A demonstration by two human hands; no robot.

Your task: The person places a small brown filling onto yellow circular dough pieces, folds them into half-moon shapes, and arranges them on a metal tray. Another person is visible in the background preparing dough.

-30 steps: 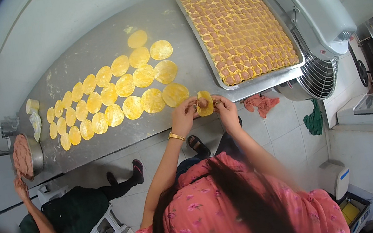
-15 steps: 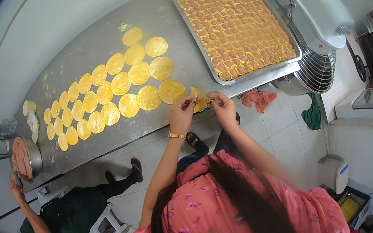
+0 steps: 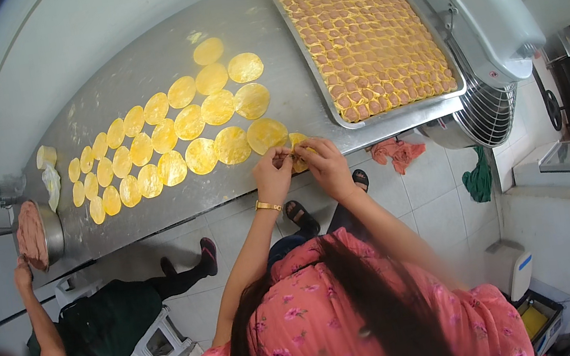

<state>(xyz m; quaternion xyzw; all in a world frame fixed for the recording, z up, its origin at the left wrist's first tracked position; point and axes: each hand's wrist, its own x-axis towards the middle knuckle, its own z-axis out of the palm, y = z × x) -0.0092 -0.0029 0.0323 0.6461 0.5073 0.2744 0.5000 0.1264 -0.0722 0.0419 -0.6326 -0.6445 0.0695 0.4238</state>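
1. Our left hand [image 3: 273,174] and right hand [image 3: 326,164] met at the near edge of the steel tabletop [image 3: 136,82], fingers curled closed around one yellow dough round [image 3: 298,152], which we pinched between them.
2. That round was just beside the nearest of the flat yellow rounds [image 3: 167,141], which lay in rows across the tabletop to the left.
3. A metal tray [image 3: 430,106] full of filled pieces stood on the right part of the tabletop, close to our right hand.
4. A white mixer with a wire guard [image 3: 480,43] stood right of the tray.
5. At the far left, another person [image 3: 86,336] sat low, one hand at a bowl of pink filling [image 3: 37,236].
6. An orange cloth [image 3: 398,152] and a green cloth [image 3: 480,178] lay on the floor.
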